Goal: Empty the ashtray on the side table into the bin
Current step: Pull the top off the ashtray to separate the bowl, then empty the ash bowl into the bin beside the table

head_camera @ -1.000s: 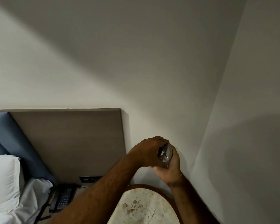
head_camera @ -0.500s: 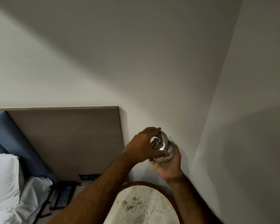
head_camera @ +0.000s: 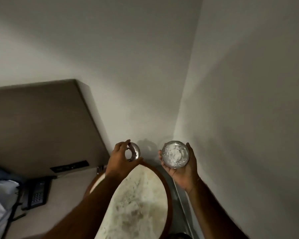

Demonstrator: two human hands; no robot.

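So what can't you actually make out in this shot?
- Bin: nowhere in the head view.
- Phone: motion-blurred, keys unreadable.
- Table: cut off by the bottom edge, partly behind the left arm.
- Bowl in the right hand: pale residue, too small to tell what it is.
- Lid in the left hand: far side hidden by fingers.

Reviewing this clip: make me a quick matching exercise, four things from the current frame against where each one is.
Things:
1. ashtray lid
2. ashtray bowl
3. telephone
4. side table

Places:
A. on the bedside shelf, lower left
B. in the left hand
C. below both forearms
D. in the right hand, holding pale ash

Pairs: 1-B, 2-D, 3-A, 4-C
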